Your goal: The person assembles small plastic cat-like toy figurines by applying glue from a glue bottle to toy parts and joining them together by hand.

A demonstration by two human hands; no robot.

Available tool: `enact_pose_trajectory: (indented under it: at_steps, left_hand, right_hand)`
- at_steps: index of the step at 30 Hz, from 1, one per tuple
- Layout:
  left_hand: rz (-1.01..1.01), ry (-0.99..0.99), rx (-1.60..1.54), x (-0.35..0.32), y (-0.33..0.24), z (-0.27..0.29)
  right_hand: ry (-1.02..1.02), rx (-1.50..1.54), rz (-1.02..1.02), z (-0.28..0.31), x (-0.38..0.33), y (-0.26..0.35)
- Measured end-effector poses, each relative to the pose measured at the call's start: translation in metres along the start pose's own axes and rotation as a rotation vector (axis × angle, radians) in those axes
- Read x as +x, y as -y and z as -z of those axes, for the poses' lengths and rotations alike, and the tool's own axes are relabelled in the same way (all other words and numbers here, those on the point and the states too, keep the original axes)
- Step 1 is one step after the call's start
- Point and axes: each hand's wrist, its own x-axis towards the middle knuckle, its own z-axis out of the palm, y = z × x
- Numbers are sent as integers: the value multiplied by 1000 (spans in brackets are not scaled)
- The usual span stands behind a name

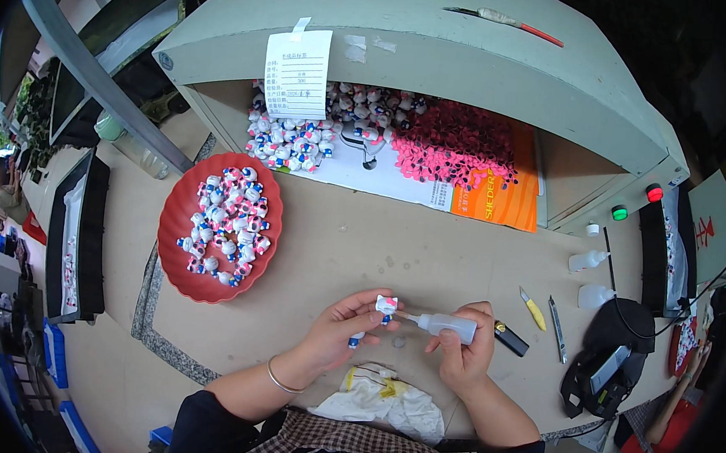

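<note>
Between the thumb and fingers of my left hand (343,328) is a small white cat figurine (387,305) with a pink bow and a blue body. A second small blue-and-white figurine (356,340) shows lower down against the same hand. My right hand (466,352) is closed around a translucent squeeze bottle (449,326), tilted sideways. Its thin nozzle points left at the cat figurine; whether the tip touches it I cannot tell. A stained white cloth (380,403) lies on the table just below both hands.
A red scalloped bowl (178,251) of figurines stands left. Under the grey-green shelf (442,59) lie more figurines (289,143) and many pink pieces (447,161). At right are a black lighter-like object (511,339), yellow knife (532,309), tweezers (557,328), small bottles (588,260) and a black bag (615,353).
</note>
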Motion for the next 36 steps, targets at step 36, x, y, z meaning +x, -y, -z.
enact_pose_trajectory:
  at_steps: [36]
  left_hand:
    - [-47,-84,43,-2,3,-5]
  right_hand:
    - [10,-60,22,1,-3,-3]
